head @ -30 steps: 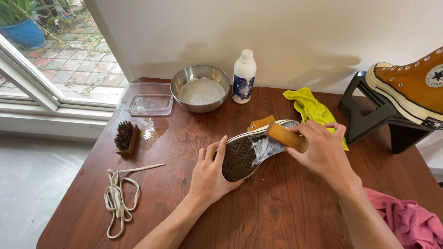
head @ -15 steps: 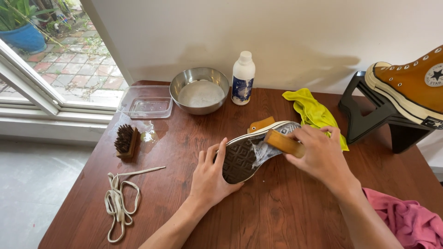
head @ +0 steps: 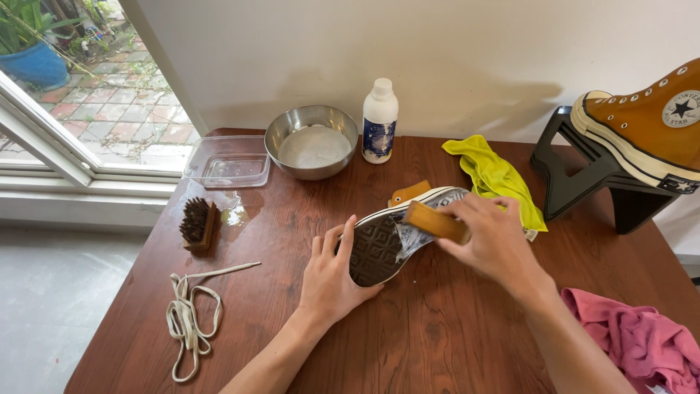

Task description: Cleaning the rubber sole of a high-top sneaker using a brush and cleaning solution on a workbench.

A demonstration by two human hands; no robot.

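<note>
Left hand (head: 332, 273) steadies the sneaker (head: 397, 237) (sole up), right hand (head: 496, 241) grips a brush (head: 436, 222).

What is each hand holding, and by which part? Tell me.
The right hand holds a wooden brush by its back, pressed on the sole of a shoe. The left hand steadies that shoe at its heel end, palm and fingers against it.
</note>
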